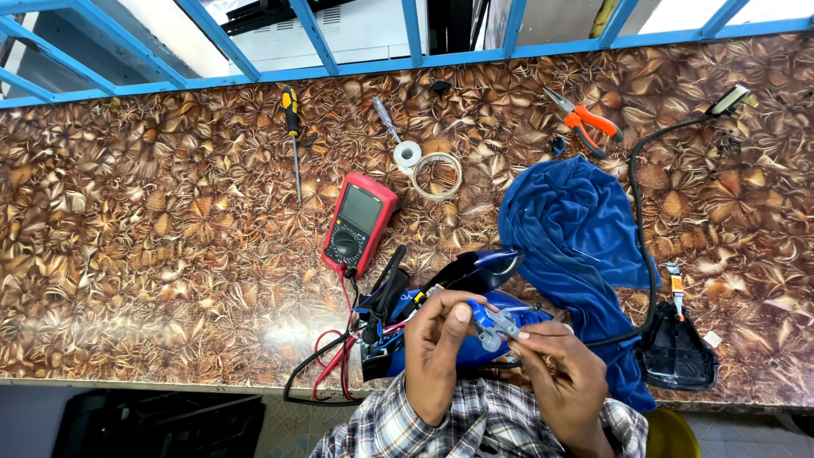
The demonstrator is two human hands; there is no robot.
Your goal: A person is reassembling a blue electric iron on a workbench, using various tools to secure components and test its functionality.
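Two hands (pixel 441 339) (pixel 564 373) pinch one grey part (pixel 500 324) (one multimeter (pixel 359 222) beside).

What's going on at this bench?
A person holds a small grey-and-blue part between both hands, left hand and right hand, just above an opened blue appliance with loose wires. A red multimeter lies beside it, its leads trailing off the patterned counter. A blue cloth, orange pliers, a screwdriver and a tape roll lie around.
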